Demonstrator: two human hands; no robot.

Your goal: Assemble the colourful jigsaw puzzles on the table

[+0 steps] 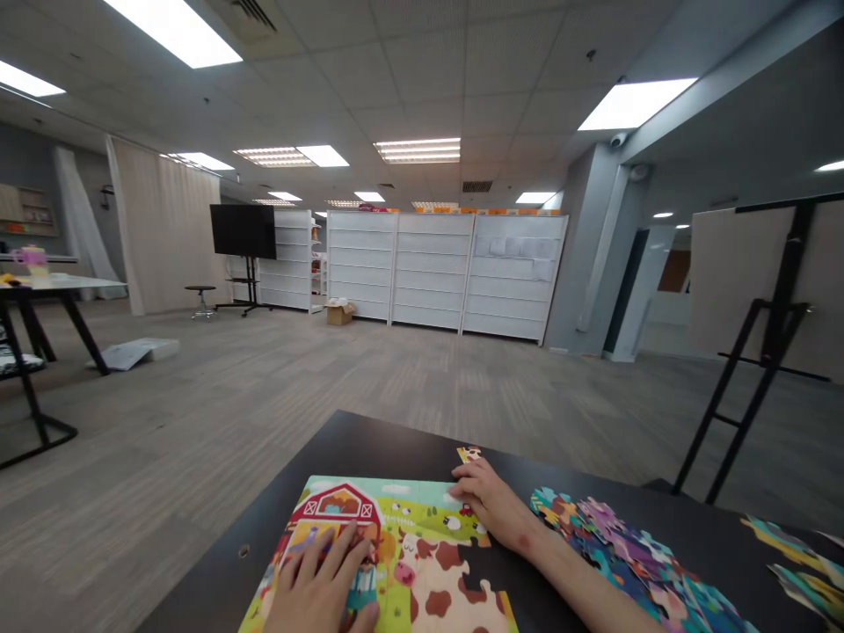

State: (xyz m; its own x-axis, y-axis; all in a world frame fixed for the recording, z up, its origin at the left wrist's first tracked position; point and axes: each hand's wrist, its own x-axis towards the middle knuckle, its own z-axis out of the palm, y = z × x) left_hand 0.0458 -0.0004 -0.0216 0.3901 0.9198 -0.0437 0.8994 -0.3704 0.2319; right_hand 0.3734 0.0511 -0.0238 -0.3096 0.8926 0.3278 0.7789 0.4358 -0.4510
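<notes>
Puzzle [397, 567] lies near on the table [336, 444], left hand [324, 576] spread flat across it. Right hand [491, 499] curls at its far right corner, grip unclear; light pressure should prevent joined pieces [448, 602] shifting

Black screen [243, 231] on a wheeled stand [251, 280] — cardboard box [339, 313] by white shelving [432, 272].

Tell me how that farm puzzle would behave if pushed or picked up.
The farm puzzle might come apart if lifted by one edge, since its right side shows a notched jigsaw outline. It looks thin, so it is probably light. Pushed, it should slide rather than tip, as it lies flat on the black table.
</notes>
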